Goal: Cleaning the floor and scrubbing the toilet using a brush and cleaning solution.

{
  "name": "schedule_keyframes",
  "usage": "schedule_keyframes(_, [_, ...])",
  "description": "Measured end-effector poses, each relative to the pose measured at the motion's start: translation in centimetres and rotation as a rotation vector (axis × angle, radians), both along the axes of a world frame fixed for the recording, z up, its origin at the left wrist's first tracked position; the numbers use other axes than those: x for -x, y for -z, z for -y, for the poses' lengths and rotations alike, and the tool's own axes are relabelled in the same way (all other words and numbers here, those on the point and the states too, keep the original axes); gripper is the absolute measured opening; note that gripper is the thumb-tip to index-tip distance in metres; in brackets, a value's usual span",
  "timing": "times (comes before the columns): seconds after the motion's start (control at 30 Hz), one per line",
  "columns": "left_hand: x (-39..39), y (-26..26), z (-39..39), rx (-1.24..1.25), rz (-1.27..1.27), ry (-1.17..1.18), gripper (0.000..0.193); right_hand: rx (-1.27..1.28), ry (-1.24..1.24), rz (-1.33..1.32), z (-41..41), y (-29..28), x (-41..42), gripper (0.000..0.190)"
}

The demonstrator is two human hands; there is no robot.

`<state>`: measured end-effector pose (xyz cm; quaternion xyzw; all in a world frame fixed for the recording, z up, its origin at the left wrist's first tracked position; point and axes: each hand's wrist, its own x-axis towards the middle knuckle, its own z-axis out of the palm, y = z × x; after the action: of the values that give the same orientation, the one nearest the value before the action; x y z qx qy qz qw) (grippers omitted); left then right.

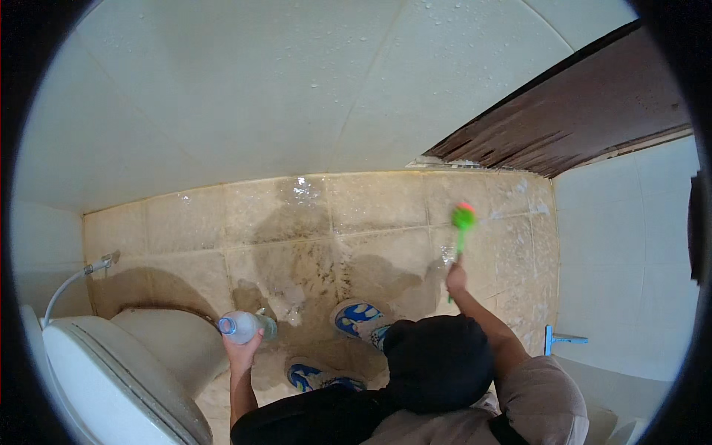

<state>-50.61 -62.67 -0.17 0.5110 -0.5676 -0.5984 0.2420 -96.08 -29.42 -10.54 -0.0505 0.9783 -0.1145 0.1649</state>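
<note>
My left hand [245, 350] grips a clear plastic bottle [240, 327] with a blue-rimmed top, tilted beside the toilet's base. Some clear liquid seems to be inside, though I cannot tell how much. Out to the right, my right hand [456, 279] is closed around the thin handle of a green scrub brush [463, 217]. The brush head has a pinkish-red tip, looks blurred, and is over the wet beige floor tiles [384, 197]. Dark grime marks the tile joints between the two hands, and whitish residue streaks the tiles at right.
A white toilet [105, 384] stands at left, with a hose [62, 289] running to a floor fitting. A worn brown door [578, 100] with a splintered bottom edge is at upper right. A blue squeegee [564, 339] leans by the right wall. Wet pale wall tiles [250, 100] rise ahead.
</note>
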Motion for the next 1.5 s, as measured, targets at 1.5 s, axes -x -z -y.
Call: schedule_keyframes(1.5, [-9.0,-1.2,-3.5,0.157,0.295,-0.081,0.077,-0.369,-2.197,0.386,46.4,-11.6,-27.8,0.051])
